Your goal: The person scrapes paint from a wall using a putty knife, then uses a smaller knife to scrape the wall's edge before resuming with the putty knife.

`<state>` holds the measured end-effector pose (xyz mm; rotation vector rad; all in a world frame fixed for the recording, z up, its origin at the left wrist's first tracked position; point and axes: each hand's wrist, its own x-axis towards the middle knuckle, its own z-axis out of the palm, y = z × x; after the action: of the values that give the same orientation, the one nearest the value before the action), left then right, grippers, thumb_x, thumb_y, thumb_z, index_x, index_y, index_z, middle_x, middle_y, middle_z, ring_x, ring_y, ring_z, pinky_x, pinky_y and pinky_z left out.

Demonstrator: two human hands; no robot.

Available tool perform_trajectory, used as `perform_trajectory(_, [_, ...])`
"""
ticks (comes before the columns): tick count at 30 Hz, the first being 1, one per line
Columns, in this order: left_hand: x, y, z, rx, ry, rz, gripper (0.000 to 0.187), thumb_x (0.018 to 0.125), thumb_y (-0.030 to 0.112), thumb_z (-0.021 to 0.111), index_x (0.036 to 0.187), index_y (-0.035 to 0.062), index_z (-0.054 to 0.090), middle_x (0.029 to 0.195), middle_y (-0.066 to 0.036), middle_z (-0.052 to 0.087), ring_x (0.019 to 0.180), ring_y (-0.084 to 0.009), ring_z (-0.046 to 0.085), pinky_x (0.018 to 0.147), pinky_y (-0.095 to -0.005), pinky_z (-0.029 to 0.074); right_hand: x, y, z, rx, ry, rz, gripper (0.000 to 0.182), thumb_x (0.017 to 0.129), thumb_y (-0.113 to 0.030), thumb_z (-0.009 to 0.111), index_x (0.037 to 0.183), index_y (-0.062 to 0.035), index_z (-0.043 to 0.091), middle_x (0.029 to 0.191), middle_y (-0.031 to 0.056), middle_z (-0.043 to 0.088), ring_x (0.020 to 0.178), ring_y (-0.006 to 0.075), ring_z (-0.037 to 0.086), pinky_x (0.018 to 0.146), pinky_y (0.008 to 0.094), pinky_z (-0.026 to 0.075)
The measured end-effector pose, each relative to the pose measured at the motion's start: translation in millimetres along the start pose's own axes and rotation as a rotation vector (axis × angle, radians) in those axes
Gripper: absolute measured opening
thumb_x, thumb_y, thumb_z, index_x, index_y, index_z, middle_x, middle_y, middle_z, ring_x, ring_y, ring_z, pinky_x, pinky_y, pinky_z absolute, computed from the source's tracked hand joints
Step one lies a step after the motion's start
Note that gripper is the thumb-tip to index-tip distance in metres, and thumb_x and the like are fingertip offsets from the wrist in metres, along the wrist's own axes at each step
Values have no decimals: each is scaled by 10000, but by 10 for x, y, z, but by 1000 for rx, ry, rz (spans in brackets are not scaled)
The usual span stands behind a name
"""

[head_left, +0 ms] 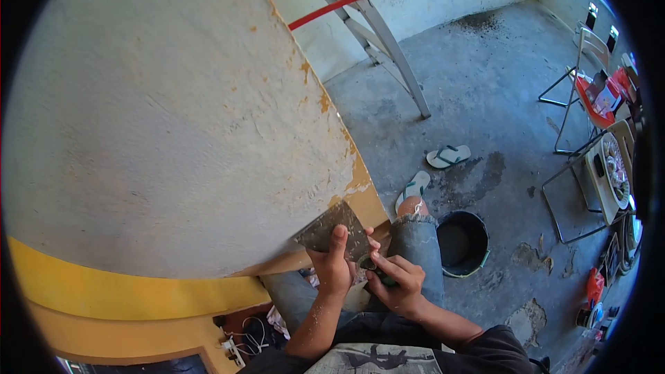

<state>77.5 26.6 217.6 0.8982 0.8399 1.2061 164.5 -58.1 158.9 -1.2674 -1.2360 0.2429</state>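
Note:
My left hand (331, 269) grips a dark, flat, square-edged plate (320, 233) flecked with pale crumbs, its thumb lying across the face. Close beside it, my right hand (403, 284) is closed around a small tool with a green part (386, 280). A rounded dark end of that tool shows at the plate's lower right corner, but I cannot tell its kind. Just beyond the plate rises a large pale wall panel (173, 131) with rough, peeling paint and orange-brown patches along its edge. Pale dust clings to my left forearm.
A black bucket (463, 244) stands right of my knee. Two flip-flops (449, 156) are on the concrete floor, one on a foot. Farther off is a stepladder (388, 41). Folding chairs (594, 107) hold assorted items at right. White cables (255, 336) lie at lower left.

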Motion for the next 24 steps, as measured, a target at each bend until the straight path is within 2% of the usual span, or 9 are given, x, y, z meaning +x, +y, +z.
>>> perform_trajectory(2, [12,-47,-5,-21,4,31,424,920,342,644,1089,-25,516,798,-174,617,565,-256,607,471,-356,527,11,3,-21,-3,-44,-28,473,692,4,765,1152,-43,665,780,121,665,610,219,655,538,287,503])
perform_trajectory(6, [16,-11,-34,-35,29,-35,397,922,332,640,1099,-2,519,827,-163,607,577,-254,608,467,-351,526,23,-50,-15,7,-19,-32,472,692,1,767,1151,-41,664,786,124,668,608,222,654,537,287,504])
perform_trajectory(9, [-13,0,-21,-2,-5,25,407,924,338,637,1104,-7,521,844,-162,608,596,-248,615,489,-355,533,21,16,-16,14,-38,-28,472,692,0,768,1151,-43,664,788,123,670,609,225,655,538,288,506])
perform_trajectory(12, [13,-37,-69,-77,5,-44,415,920,339,642,1111,-9,520,837,-162,607,600,-240,622,495,-356,539,15,-26,1,-14,-49,-27,469,692,-2,767,1148,-43,664,782,121,668,616,227,659,545,291,510])
perform_trajectory(18, [-5,-22,-79,3,-2,10,423,923,342,639,1087,-29,523,814,-182,612,563,-256,600,482,-367,525,-11,15,42,35,-35,-17,451,693,-4,767,1132,-41,670,786,123,670,627,236,668,550,285,510])
perform_trajectory(20, [37,7,-63,-44,6,-4,416,920,327,646,1088,-32,522,814,-180,611,567,-253,599,483,-365,527,34,-24,39,-16,-44,-20,452,692,2,765,1132,-42,671,783,124,668,628,237,668,550,286,509])
perform_trajectory(21, [43,58,-32,-79,6,-5,387,919,270,649,1098,-47,519,827,-198,631,589,-254,631,506,-348,546,9,-41,29,-13,-63,-7,452,692,2,765,1132,-42,671,783,124,668,628,237,668,550,286,509])
perform_trajectory(22, [30,104,-31,-109,1,0,361,917,214,651,1109,-62,517,839,-215,652,610,-254,663,529,-332,566,-3,-70,36,3,-36,-4,465,689,-20,774,1141,-82,679,796,97,671,626,220,666,547,286,516])
perform_trajectory(24, [-25,40,-79,-132,12,-36,369,916,223,654,1103,-65,520,830,-214,652,607,-255,663,531,-335,566,20,-53,57,18,17,-37,480,687,-41,783,1149,-121,686,809,69,673,623,203,663,545,285,523])
